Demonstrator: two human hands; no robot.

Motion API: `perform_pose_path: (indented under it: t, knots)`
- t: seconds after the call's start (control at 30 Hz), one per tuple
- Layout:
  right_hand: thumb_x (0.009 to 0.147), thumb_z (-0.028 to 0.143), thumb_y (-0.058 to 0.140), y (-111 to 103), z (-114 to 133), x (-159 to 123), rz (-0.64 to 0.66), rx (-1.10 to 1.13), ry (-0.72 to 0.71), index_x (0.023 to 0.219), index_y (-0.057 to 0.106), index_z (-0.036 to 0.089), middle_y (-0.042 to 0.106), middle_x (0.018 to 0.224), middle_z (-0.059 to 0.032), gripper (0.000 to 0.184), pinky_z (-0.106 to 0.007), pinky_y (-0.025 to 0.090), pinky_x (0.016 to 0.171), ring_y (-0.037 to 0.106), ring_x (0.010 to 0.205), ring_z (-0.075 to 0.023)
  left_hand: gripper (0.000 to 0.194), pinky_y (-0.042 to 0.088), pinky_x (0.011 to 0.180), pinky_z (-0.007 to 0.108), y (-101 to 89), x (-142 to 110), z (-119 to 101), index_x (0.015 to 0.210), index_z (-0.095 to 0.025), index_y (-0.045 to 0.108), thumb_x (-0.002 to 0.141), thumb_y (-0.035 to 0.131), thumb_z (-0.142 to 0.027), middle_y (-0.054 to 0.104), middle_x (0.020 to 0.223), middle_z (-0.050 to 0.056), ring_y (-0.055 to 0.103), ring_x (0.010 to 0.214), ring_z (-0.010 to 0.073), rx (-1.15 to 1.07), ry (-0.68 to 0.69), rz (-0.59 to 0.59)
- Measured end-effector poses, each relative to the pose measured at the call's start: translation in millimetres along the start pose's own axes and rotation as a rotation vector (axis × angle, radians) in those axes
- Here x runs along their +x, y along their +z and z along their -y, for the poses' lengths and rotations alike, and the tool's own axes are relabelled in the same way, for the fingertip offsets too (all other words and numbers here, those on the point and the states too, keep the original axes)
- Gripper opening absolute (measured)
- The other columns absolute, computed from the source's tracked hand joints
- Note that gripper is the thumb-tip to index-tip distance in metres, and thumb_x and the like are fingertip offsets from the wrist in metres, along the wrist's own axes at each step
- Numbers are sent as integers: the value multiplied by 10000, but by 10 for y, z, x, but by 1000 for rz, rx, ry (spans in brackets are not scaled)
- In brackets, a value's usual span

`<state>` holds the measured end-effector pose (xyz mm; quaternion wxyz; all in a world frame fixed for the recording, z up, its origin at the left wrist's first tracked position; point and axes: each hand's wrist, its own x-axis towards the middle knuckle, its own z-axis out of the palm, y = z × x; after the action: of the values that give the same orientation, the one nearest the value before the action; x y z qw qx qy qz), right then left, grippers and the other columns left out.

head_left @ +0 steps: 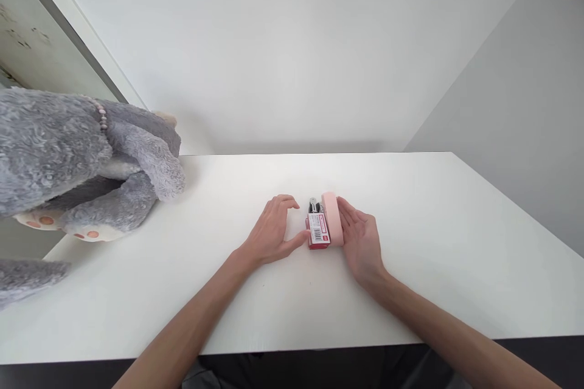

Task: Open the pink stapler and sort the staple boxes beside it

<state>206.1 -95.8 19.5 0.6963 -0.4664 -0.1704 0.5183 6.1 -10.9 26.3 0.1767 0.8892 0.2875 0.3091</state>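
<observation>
On the white table [255, 310] a small red-and-white box with a barcode [318, 229] sits in the middle. Just behind it lies a small black-and-silver metal tool [313, 205], partly hidden by the box. A smooth pink object with rounded ends [333, 220] stands against their right side; its kind I cannot tell. My left hand [272, 231] is open, thumb and fingers apart, with the thumb tip at the box's left edge. My right hand [362, 243] is open too, its outstretched fingers against the pink object's right side.
A large grey plush toy [137, 158] with a bead string fills the left side and rests partly on the table. A white wall [292, 61] rises behind the table, and a grey wall [511, 91] stands at the right. The table's front edge is close to my body.
</observation>
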Motion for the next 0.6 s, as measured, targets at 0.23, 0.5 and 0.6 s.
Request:
perform_pose_path:
  t: [0.23,0.5,0.6]
  knots:
    - [964,493,526,143,-38,61,7,-29,-29,1167,731,291,720,1340,-17,352,-406,503,1145,612,1343,-247,855,503,1020,531,17,-8,9,1332,-213,473,699,869,-629,596,1317,161,588,1214,353,-70,-39,94]
    - [873,299,515,135,-5,484,-93,-237,-171,657,354,251,336,710,20,274,-317,396,632,347,653,-163,929,516,998,537,54,-4,51,1274,-209,494,610,885,-728,633,1241,147,618,1153,349,-67,-8,125]
    - [872,322,553,115,-5,540,-32,-354,-181,650,233,250,196,682,36,395,-344,255,555,205,622,-160,937,509,1015,547,64,-9,63,1280,-207,496,606,889,-726,644,1241,145,626,1150,346,-56,-3,135]
